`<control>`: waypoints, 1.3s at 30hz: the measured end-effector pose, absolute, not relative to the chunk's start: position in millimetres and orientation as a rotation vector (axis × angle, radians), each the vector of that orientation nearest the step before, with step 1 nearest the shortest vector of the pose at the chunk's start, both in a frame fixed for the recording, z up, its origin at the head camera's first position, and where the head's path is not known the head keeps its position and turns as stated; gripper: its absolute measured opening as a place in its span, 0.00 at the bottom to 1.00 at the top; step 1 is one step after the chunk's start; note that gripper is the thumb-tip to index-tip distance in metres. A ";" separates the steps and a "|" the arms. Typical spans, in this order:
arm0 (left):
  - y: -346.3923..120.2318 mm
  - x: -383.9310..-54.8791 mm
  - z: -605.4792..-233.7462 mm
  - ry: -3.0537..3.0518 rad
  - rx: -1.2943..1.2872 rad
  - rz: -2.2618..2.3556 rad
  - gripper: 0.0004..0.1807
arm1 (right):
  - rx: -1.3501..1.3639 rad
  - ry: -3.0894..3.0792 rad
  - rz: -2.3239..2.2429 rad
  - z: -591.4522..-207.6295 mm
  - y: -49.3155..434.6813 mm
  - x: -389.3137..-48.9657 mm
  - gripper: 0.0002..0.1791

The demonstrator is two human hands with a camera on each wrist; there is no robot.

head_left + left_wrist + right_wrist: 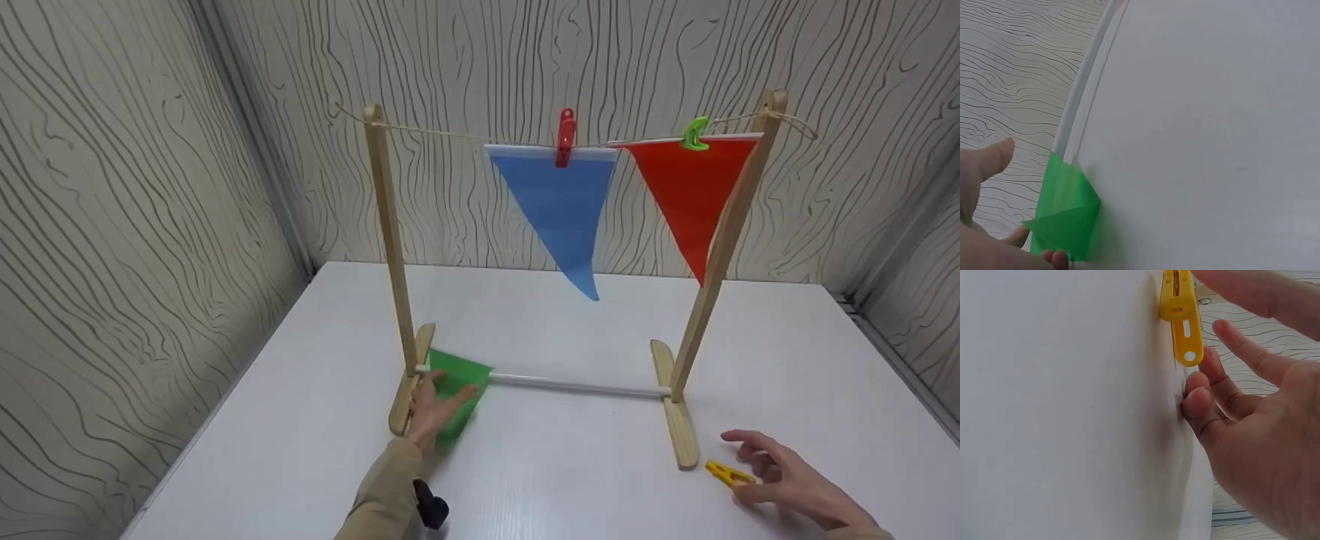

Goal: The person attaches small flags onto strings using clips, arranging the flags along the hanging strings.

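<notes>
My left hand (435, 409) reaches to a green pennant (461, 367) by the foot of the left wooden post. In the left wrist view the pennant (1069, 225) is folded over; fingertips touch its lower edge while the thumb stands well apart. A yellow clothespin (726, 474) lies on the table at the right, and my right hand (795, 480) is spread around it. Close up in the right wrist view, this clothespin (1188, 343) sits between the thumb and the loosely bent fingers, with no pinch on it.
A string (442, 133) runs between two wooden posts (391, 240), joined low by a white rod (577, 384). On it hang a blue pennant (559, 199) under a red clothespin (566, 135) and a red pennant (690, 184) under a green clip (695, 136). Patterned walls enclose the white table.
</notes>
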State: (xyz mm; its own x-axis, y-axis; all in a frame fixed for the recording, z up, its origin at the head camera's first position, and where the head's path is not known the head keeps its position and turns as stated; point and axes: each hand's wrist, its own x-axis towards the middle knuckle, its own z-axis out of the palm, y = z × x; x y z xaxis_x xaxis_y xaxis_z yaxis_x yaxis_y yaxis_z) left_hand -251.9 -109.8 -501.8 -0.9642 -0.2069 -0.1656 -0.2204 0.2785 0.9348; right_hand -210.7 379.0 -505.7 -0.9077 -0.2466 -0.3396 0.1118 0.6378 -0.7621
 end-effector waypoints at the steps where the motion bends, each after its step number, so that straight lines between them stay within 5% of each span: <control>1: -110.2 -252.0 -501.9 2.498 -0.423 1.836 0.42 | -0.122 2.444 -1.185 -506.5 380.1 -210.0 0.41; 39: -115.6 -254.6 -500.5 2.431 -0.324 1.825 0.45 | -0.093 2.546 -1.067 -513.1 378.9 -211.6 0.29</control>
